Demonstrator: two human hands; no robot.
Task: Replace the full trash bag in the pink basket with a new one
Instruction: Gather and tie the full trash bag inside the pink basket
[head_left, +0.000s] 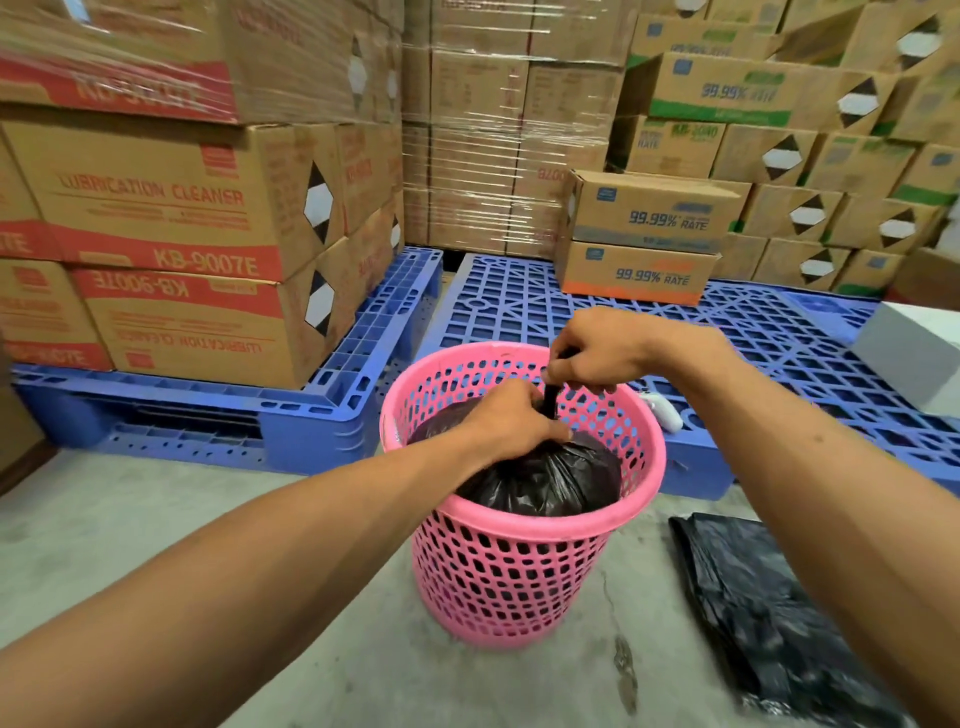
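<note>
Blue plastic pallets (524, 306) lie on a grey concrete floor (156, 519). Stacked cardboard boxes (171, 218) with red print stand on the left pallet. A shrink-wrapped stack of boxes (488, 130) stands at the back, and boxes with blue and green print (654, 234) fill the right. A white block (914, 353) rests on the right pallet.

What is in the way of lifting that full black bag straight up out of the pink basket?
Nothing visible. Both the left hand and right hand already grip the twisted neck of the full bag, and the space above the basket is open.
</note>
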